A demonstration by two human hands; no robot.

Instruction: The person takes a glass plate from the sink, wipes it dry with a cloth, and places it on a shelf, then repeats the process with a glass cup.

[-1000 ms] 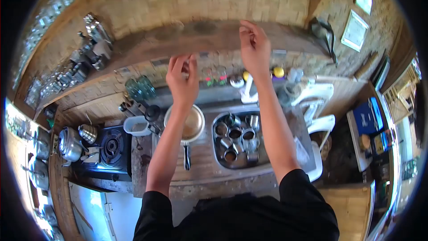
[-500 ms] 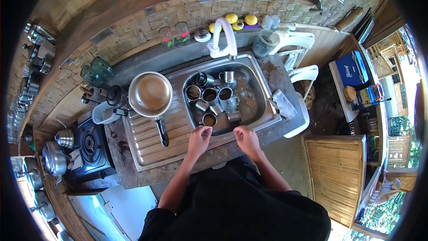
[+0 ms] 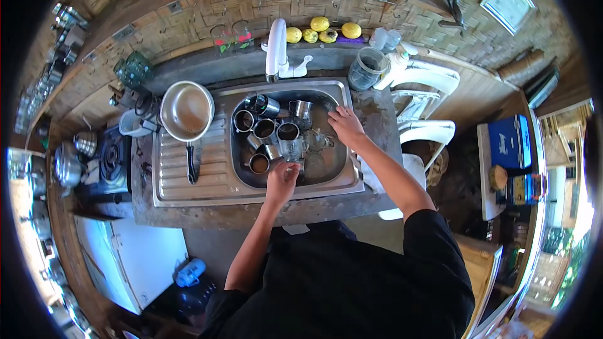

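My right hand (image 3: 345,127) reaches over the right rim of the steel sink (image 3: 353,176), fingers stretched out and apart, nothing visible in them. At the front edge, my left hand (image 3: 282,180) has its fingers curled together; whether anything is in them is hidden. Just beyond it, a cup with brown liquid (image 3: 259,164) stands in the sink. A glass mug (image 3: 290,148) rests near the basin's middle, among several metal cups with dark insides, such as a steel mug (image 3: 302,109). Murky water (image 3: 323,144) with glassware in it fills the right part.
A saucepan (image 3: 187,111) with brown residue sits on the ribbed drainboard (image 3: 169,172). A white tap (image 3: 276,50) rises behind the sink. Yellow fruits (image 3: 320,24) line the ledge; a clear plastic tub (image 3: 367,69) stands back right. White chairs (image 3: 427,132) are to the right, a gas stove (image 3: 112,162) left.
My right hand has moved forward from the sink's front edge to its right rim. My left hand stays near the front edge. The camera view has shifted and turned.
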